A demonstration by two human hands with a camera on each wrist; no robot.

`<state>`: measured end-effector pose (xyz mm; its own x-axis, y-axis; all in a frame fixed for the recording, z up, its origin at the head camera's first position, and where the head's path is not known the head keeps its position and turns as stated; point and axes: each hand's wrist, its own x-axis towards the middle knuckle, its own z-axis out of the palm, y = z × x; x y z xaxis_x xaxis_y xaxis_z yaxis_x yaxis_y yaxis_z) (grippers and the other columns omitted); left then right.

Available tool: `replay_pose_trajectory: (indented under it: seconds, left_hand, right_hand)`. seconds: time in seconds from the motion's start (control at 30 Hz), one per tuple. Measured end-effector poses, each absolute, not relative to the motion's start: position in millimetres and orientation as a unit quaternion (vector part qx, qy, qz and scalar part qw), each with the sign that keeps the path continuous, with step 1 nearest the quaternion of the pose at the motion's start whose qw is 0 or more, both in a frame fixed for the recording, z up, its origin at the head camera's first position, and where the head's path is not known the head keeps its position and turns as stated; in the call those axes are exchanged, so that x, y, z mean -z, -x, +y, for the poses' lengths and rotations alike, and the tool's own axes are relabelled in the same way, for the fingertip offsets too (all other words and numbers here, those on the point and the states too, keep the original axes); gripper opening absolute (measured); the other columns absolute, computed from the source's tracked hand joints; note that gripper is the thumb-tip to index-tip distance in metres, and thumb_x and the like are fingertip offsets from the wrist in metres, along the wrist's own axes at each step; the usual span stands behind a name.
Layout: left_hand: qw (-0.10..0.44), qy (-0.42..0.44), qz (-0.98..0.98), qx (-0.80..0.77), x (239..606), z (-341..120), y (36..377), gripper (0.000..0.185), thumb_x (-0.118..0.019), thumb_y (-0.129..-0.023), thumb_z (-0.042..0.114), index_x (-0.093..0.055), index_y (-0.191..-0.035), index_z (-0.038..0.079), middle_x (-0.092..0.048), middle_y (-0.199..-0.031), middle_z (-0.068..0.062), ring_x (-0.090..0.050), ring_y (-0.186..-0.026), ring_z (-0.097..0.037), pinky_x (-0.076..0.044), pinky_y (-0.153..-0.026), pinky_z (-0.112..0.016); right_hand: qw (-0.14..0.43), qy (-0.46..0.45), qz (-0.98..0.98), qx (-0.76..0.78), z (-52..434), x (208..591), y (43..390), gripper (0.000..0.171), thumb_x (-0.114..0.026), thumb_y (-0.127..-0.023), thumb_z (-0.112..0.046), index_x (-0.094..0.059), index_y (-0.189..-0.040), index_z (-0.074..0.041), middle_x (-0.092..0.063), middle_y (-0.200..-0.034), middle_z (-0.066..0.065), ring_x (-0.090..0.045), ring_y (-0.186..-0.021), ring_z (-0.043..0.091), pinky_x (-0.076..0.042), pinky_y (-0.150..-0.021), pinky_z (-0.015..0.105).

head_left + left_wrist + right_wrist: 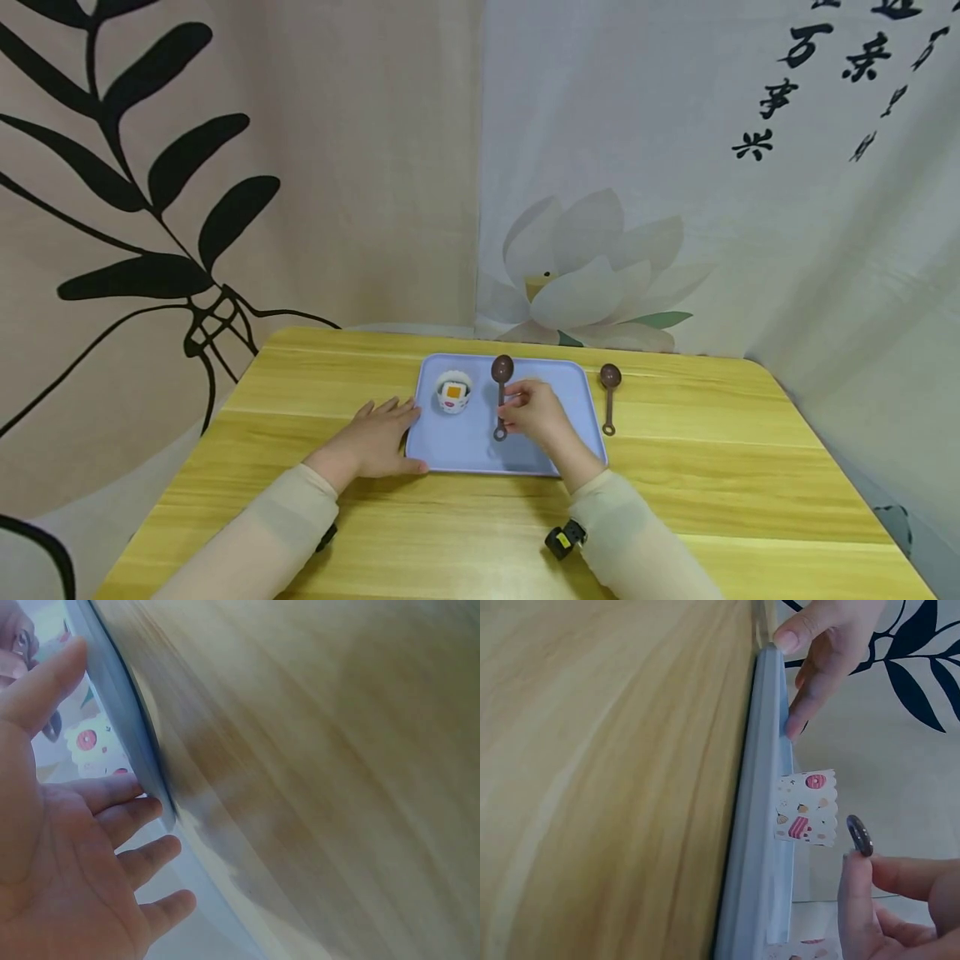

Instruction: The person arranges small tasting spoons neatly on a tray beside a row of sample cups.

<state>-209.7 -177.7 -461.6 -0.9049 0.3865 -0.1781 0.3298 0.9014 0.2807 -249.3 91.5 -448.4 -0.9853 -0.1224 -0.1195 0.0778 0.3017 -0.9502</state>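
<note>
Right hand (534, 414), frame centre: fingertips pinch the brown spoon (501, 392) lying on the blue tray (465, 446) | left hand (378, 437), just left: fingers straight, flat against tray's left edge, holding nothing | paper cupcake cup (453, 393) on tray's upper left | second brown spoon (609, 393) on wooden table (712, 467), right of tray.

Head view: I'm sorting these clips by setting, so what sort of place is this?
Probably an indoor spot staged for filming, not a working kitchen. A small wooden table stands boxed in by printed cloth backdrops, and it carries only a blue tray, a paper cup and two brown spoons.
</note>
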Motion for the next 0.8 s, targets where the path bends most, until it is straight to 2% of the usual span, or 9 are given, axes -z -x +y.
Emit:
replay_pose_trajectory:
  seconds: [0.33,0.8]
  left_hand:
    - [0.114,-0.186,0.968,-0.121,463,-178,211,0.099,-0.072,-0.081,0.064,-0.041,-0.152,0.002,-0.033,-0.16,-0.014,-0.025,-0.148,-0.041,-0.015,-0.117,-0.064]
    - [0.115,-0.186,0.968,-0.126,459,-177,209,0.099,-0.073,-0.081,0.063,-0.041,-0.151,0.0,-0.033,-0.16,-0.015,-0.025,-0.148,-0.042,-0.015,-0.117,-0.064]
  right_hand:
    - [0.08,0.021,0.823,0.562,82,451,251,0.025,-0.071,-0.083,0.013,-0.062,-0.106,0.014,-0.064,-0.075,0.013,-0.06,-0.054,0.012,-0.059,-0.056,0.031]
    - [0.091,0.034,0.87,0.484,76,456,254,0.027,-0.075,-0.083,0.006,-0.064,-0.107,0.01,-0.065,-0.078,0.01,-0.066,-0.056,0.015,-0.058,-0.055,0.027]
